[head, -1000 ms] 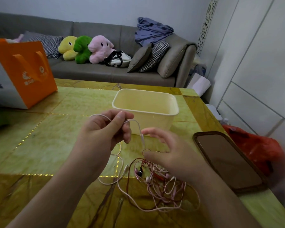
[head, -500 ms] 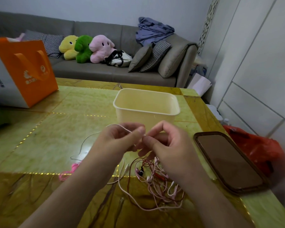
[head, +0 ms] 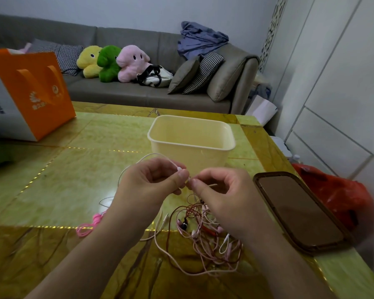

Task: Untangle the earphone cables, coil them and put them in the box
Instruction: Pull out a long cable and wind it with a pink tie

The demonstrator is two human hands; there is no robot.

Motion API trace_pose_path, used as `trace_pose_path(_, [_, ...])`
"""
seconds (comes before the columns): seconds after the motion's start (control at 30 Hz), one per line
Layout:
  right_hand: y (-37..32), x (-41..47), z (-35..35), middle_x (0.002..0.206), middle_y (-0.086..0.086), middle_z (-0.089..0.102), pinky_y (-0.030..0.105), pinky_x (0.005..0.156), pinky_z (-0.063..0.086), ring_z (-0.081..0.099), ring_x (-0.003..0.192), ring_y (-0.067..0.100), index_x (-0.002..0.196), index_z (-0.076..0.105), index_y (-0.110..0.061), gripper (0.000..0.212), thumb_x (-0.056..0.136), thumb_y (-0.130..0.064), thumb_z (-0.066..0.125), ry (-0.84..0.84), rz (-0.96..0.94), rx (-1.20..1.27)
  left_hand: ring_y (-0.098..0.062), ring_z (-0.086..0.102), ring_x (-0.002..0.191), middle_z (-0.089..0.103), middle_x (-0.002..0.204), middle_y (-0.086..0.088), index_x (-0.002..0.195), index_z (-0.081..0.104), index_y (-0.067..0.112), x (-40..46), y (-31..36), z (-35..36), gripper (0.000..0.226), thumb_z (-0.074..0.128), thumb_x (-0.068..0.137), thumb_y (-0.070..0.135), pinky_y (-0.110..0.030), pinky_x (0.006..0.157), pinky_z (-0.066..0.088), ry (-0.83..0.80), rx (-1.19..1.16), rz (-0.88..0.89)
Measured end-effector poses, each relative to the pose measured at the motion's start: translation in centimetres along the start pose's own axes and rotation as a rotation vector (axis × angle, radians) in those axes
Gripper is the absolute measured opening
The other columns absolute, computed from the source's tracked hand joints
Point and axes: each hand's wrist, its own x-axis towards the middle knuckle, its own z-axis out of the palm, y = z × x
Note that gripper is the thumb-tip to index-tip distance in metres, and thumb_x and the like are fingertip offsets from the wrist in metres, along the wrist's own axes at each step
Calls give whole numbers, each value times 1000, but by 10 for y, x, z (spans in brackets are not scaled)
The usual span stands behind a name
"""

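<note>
A tangle of pink, white and dark red earphone cables (head: 205,238) lies on the green table below my hands. My left hand (head: 148,183) pinches a white cable (head: 158,156) that loops up over its knuckles. My right hand (head: 221,190) pinches the same cable right beside it, fingertips of both hands almost touching. Just behind them stands the cream plastic box (head: 191,143), with nothing visible in it. A bright pink cable (head: 91,225) trails out to the left, partly hidden under my left wrist.
A dark phone in a brown case (head: 298,209) lies to the right, near the table edge. An orange paper bag (head: 28,93) stands at the far left. A red plastic bag (head: 337,190) sits beyond the right edge. A sofa with plush toys is behind.
My hands came together from apart and both now pinch the white cable in front of the box. The bright pink cable has appeared at the left.
</note>
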Motion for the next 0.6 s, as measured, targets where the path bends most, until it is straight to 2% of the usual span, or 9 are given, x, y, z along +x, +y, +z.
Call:
trace_pose_path(0.13, [0,0,3,70,-13,74,14,49,49,68,61,2,84,83,-25,10,94,-24,80,44,-1,-32,-20,70,75,77,92,-9,88,75,-2,0,-1,1,8,79,85,5,-26,69,58,-7,-9,6])
trace_pose_path(0.23, [1,1,8,75,-10,78,36,66,64,75,71,8,82,82,-25,8,90,-23,80,90,-8,-65,-18,70,73,77,91,-7,86,77,-2,-1,0,2,3,78,87,0,-25,70,59,-3,42,46])
trace_pose_path(0.3, [2,1,11,74,-11,78,42,70,64,76,72,9,82,81,-24,8,89,-21,79,103,-27,-93,-18,70,72,77,91,-6,85,76,-2,-2,1,4,3,78,87,0,-25,70,59,4,63,66])
trace_pose_path(0.47, [-2,-2,12,71,-16,75,31,65,61,73,70,2,82,80,-27,7,87,-22,78,155,-75,-200,-20,69,71,78,90,-4,83,75,0,-4,1,5,6,79,87,1,-26,71,59,24,92,94])
trace_pose_path(0.6, [-2,-3,14,76,-17,73,34,64,59,70,72,5,83,77,-29,7,87,-34,73,194,-152,-365,-21,68,70,78,88,-4,81,76,2,-5,3,7,6,80,85,2,-29,70,59,39,110,107])
